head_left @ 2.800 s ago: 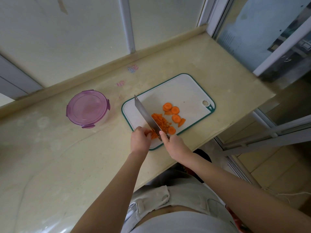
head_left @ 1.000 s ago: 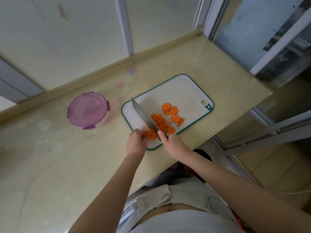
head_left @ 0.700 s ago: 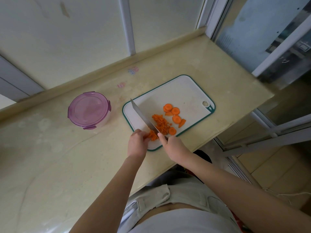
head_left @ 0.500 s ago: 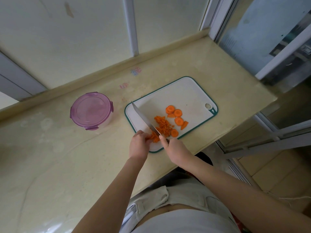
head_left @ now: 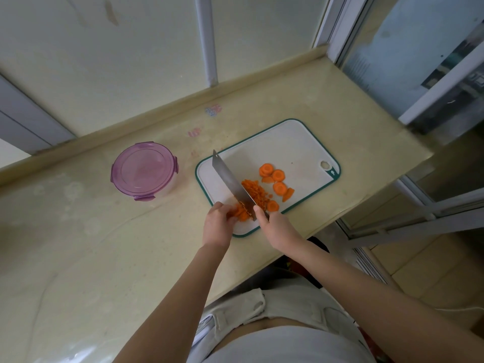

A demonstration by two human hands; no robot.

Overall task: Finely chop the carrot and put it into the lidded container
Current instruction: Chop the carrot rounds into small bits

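A white cutting board (head_left: 290, 142) with a green rim lies on the counter. On it are a heap of chopped carrot (head_left: 255, 191) and several round carrot slices (head_left: 277, 179). My left hand (head_left: 218, 224) presses down on a clump of carrot pieces (head_left: 241, 213) at the board's near edge. My right hand (head_left: 277, 226) grips the handle of a cleaver (head_left: 230, 183), whose blade rests between the clump and the heap. The round container (head_left: 144, 174) with its purple lid shut stands left of the board.
The beige stone counter (head_left: 91, 244) ends in an edge just right of and below the board. A window frame and wall run along the back. Two small stickers (head_left: 213, 110) mark the counter behind the board.
The cleaver blade has risen and dropped repeatedly over the carrot clump. My left hand stays on the clump, and the chopped heap beside the blade has grown slightly.
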